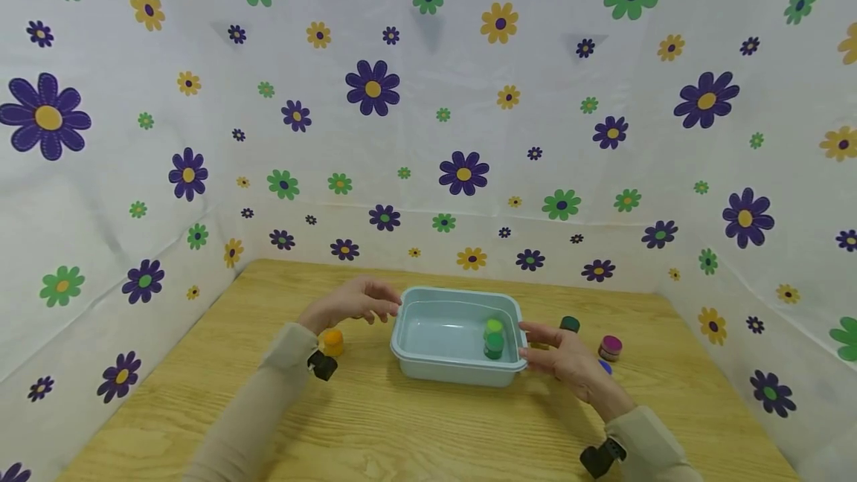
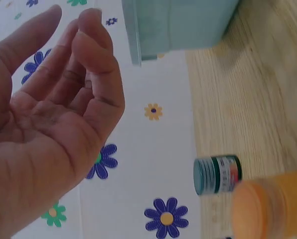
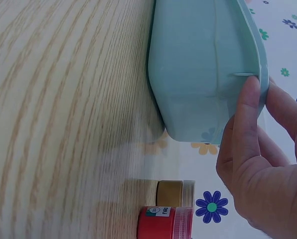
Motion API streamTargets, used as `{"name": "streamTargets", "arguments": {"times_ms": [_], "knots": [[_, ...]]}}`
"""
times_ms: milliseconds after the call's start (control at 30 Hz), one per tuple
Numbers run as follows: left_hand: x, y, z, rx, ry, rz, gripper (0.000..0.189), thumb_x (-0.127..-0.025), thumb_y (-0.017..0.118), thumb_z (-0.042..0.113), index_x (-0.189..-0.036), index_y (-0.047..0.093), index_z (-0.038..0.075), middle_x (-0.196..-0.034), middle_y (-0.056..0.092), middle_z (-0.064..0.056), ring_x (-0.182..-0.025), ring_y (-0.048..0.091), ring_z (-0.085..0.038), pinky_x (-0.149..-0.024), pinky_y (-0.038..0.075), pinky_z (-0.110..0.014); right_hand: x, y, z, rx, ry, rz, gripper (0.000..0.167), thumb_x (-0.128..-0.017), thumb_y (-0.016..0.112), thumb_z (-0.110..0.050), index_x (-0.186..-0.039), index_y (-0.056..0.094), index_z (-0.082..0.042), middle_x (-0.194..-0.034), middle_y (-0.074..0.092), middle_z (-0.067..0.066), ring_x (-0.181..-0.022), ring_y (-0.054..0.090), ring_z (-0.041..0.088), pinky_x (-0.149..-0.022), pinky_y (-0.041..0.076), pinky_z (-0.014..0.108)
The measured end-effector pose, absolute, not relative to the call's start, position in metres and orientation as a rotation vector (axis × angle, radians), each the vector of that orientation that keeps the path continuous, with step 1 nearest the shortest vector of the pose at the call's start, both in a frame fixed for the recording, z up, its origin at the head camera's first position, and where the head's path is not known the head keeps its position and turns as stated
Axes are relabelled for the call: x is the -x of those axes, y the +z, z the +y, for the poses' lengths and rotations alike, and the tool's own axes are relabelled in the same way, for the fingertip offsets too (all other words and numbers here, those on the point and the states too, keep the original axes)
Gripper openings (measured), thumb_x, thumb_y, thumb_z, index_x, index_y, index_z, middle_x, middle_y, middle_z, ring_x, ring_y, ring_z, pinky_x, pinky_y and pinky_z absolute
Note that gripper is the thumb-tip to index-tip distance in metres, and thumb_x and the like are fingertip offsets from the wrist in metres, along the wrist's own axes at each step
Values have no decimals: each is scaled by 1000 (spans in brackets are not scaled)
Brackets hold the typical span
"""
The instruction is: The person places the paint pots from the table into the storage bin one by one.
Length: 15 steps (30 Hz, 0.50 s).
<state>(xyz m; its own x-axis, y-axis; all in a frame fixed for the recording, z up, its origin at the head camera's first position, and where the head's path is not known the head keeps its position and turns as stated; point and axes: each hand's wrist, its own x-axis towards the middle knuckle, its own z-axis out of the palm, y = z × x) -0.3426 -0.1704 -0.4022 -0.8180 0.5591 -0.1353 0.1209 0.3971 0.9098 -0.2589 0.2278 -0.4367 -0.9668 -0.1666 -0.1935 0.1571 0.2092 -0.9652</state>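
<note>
A pale blue-green plastic bin (image 1: 428,372) stands on the table. Inside it, near the right end, are a light green paint jar (image 1: 493,327) and a darker green paint jar (image 1: 494,346). My right hand (image 1: 569,363) pinches the rim at the bin's right end, one digit against the outer wall and another over the edge. My left hand (image 1: 355,301) hovers by the left end with loosely bent fingers; in the left wrist view it holds nothing and a gap parts it from the bin. An orange paint jar (image 1: 333,342) stands beside the left wrist.
Right of the bin stand a dark green jar (image 1: 570,324), a magenta-lidded jar (image 1: 610,348) and a blue one (image 1: 605,367) partly behind the right hand. A gold jar (image 3: 169,193) shows in the right wrist view. Flower-printed cloth (image 1: 428,140) walls surround the wooden table (image 1: 402,430).
</note>
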Motion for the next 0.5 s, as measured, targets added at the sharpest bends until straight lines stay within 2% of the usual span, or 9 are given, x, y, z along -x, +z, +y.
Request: {"name": "streamTargets", "arguments": {"times_ms": [100, 200, 333, 500], "knots": [[343, -405, -182, -585, 1381, 2256, 38, -91, 70, 27, -115, 65, -1, -105, 70, -12, -92, 65, -27, -73, 56, -29, 259, -437, 228, 6, -1836, 2221, 65, -87, 74, -16, -145, 47, -5, -143, 45, 26, -99, 65, 16, -89, 60, 34], [343, -408, -193, -600, 1348, 2280, 37, -92, 70, 26, -115, 64, -2, -103, 71, -9, -98, 64, -33, -77, 57, -32, 259, -437, 228, 7, -1843, 2215, 65, -87, 74, -16, -145, 47, -4, -143, 45, 26, -99, 65, 16, -88, 60, 33], [343, -413, -209, -592, 1318, 2323, 32, -91, 70, 25, -113, 67, 2, -107, 71, -6, -106, 60, -39, -81, 56, -35, 259, -437, 228, 11, -1840, 2225, 65, -87, 74, -17, -144, 47, -4, -143, 45, 26, -99, 66, 16, -88, 60, 33], [343, -420, -230, -576, 1233, 2406, 31, -90, 71, 24, -114, 68, 4, -114, 70, -9, -100, 64, -25, -80, 56, -33, 259, -436, 228, -2, -1829, 2238, 65, -86, 75, -18, -144, 48, -5, -142, 46, 25, -100, 65, 16, -90, 59, 35]]}}
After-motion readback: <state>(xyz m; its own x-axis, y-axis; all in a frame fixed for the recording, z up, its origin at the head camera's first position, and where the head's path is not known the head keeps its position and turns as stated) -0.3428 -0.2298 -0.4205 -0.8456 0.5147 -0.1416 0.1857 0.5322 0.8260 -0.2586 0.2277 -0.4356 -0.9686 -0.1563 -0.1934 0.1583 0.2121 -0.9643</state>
